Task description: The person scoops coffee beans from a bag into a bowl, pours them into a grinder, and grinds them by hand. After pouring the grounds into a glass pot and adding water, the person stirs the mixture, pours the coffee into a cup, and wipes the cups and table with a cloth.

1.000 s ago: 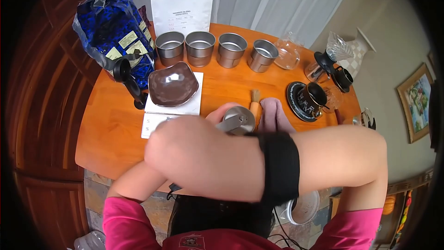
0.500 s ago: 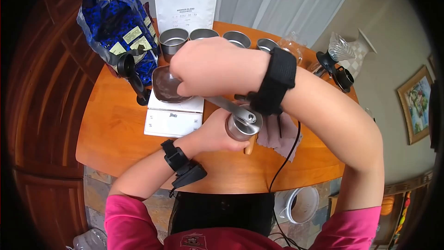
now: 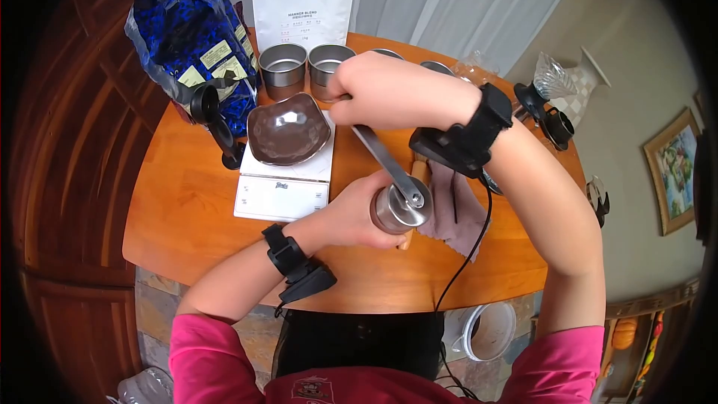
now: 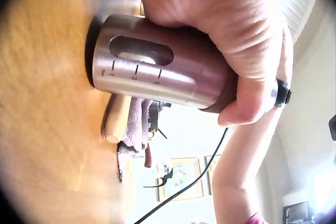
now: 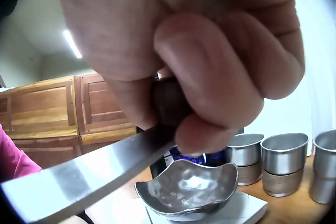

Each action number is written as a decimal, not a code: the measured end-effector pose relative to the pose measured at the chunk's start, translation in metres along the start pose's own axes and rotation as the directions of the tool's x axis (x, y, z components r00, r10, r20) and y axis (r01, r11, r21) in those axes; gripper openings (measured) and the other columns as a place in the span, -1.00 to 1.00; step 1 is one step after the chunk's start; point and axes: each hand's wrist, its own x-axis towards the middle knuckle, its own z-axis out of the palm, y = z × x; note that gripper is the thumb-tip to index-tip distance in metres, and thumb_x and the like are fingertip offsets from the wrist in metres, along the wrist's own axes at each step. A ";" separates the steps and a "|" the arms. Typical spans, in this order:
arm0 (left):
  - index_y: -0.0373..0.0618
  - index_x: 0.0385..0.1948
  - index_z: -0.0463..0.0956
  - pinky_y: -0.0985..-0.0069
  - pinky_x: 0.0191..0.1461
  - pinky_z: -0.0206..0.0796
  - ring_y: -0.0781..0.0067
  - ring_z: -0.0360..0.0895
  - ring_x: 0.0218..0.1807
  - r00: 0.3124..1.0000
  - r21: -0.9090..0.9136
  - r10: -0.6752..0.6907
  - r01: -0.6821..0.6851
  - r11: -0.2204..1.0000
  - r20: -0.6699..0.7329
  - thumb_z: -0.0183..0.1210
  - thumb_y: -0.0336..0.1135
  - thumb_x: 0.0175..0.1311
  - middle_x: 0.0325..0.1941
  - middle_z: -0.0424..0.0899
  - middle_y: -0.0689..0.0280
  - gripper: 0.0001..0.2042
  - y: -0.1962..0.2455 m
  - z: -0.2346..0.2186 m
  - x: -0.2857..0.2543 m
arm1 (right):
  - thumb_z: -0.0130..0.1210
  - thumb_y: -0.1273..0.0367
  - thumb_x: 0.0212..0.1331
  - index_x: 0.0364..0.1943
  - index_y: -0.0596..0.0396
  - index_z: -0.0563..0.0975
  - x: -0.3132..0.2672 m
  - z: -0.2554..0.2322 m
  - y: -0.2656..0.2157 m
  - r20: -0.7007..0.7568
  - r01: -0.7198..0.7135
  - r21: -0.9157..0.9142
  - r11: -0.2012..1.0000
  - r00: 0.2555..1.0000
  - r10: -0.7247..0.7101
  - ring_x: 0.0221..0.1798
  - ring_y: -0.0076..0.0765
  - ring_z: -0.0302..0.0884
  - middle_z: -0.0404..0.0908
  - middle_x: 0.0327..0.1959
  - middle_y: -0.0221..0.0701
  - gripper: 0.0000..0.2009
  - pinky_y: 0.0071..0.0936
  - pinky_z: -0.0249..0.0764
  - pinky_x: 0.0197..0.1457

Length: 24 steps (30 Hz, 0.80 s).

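Observation:
A steel hand coffee grinder [image 3: 402,206] stands upright on the wooden table, its slotted window and number marks showing in the left wrist view. My left hand [image 3: 357,209] wraps round its upper body, thumb near the rim. From its top the flat metal crank [image 3: 389,164] points away from me and to the left. My right hand [image 3: 389,93] curls its fingers round the dark knob [image 5: 170,100] at the crank's end. Just left of that hand, a brown wavy-edged bowl [image 3: 289,129] sits on a white scale [image 3: 281,198].
Steel cups [image 3: 283,67] line the back, before a white coffee bag [image 3: 305,0]. A blue bag [image 3: 191,45] stands at left beside a black scoop-like item [image 3: 217,131]. Right of the grinder lie a wooden-handled brush [image 3: 420,172] and a mauve cloth [image 3: 460,213]. A cable [image 3: 479,243] hangs from the right wrist.
The right hand has swung the crank round, from close to my body past the bowl to the far side. The left hand keeps its hold on the grinder.

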 end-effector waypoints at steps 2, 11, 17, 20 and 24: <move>-0.17 0.01 0.25 0.51 0.11 0.21 0.52 0.40 -0.01 1.000 0.014 -0.013 0.013 1.000 0.001 0.42 -0.38 -0.31 -0.08 0.44 0.32 -0.29 0.000 -0.001 -0.001 | -0.03 0.36 -0.02 -0.65 0.27 0.37 -0.008 0.003 0.016 -0.016 -0.073 0.017 0.997 0.997 0.073 -0.63 -0.30 0.36 0.34 -0.75 -0.26 -0.77 -0.39 0.32 -0.51; -0.17 0.02 0.26 0.51 0.07 0.26 0.50 0.43 -0.04 0.998 0.015 0.057 -0.057 0.998 -0.021 0.40 -0.34 -0.27 -0.13 0.49 0.30 -0.31 -0.003 -0.003 -0.006 | -0.05 0.33 0.13 -0.51 0.27 0.45 -0.099 0.018 0.049 -0.065 -0.262 0.302 0.917 0.954 0.294 -0.51 -0.41 0.42 0.43 -0.62 -0.26 -0.76 -0.42 0.37 -0.39; -0.14 0.02 0.23 0.51 0.07 0.25 0.55 0.40 -0.03 1.000 -0.085 0.005 -0.005 0.996 0.002 0.42 -0.39 -0.32 -0.11 0.44 0.35 -0.28 -0.003 -0.001 -0.003 | 0.30 0.28 -0.12 -0.34 0.22 0.57 -0.116 0.021 0.060 -0.106 0.161 0.438 0.884 0.986 -0.127 -0.30 -0.33 0.42 0.48 -0.40 -0.32 -0.69 -0.46 0.35 -0.19; -0.14 0.02 0.23 0.51 0.07 0.25 0.56 0.40 -0.03 0.999 -0.037 0.034 -0.036 0.999 -0.040 0.42 -0.39 -0.31 -0.11 0.44 0.35 -0.28 -0.008 -0.002 -0.005 | 0.30 0.29 -0.12 -0.39 0.22 0.58 -0.118 0.024 0.048 -0.144 0.064 0.388 0.919 0.990 -0.008 -0.32 -0.34 0.41 0.48 -0.43 -0.33 -0.72 -0.46 0.35 -0.23; -0.14 0.02 0.23 0.50 0.08 0.25 0.55 0.40 -0.01 0.993 -0.085 0.047 -0.056 0.995 -0.105 0.42 -0.39 -0.29 -0.09 0.45 0.34 -0.29 -0.013 -0.001 -0.005 | 0.28 0.26 -0.11 -0.47 0.22 0.57 -0.132 0.035 0.033 -0.266 -0.015 0.327 0.945 0.958 0.107 -0.46 -0.27 0.39 0.44 -0.58 -0.29 -0.73 -0.44 0.33 -0.38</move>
